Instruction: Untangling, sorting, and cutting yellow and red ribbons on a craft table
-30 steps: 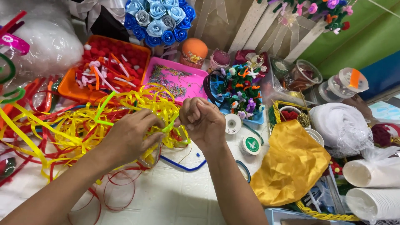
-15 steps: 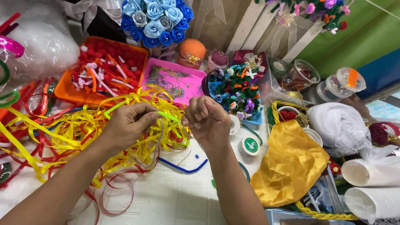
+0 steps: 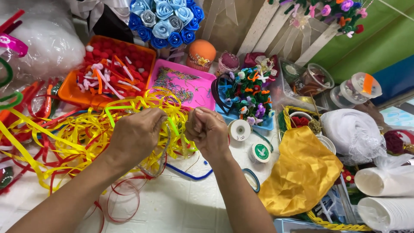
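Head view: left hand (image 3: 137,134) and right hand (image 3: 210,131) are pinched on a green pipe cleaner (image 3: 172,126) held between them, above a heap of yellow ribbon (image 3: 77,138) on the white bench (image 3: 181,207). A gold cloth (image 3: 302,172) is seen to the right.

tangled yellow ribbon (image 3: 92,129), pinched between fingers

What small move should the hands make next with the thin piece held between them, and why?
Probably draw the left hand and right hand slightly apart to tighten the thin silvery stem. Both hands pinch close together above the yellow ribbons, and the stem hangs in a loose curve below.
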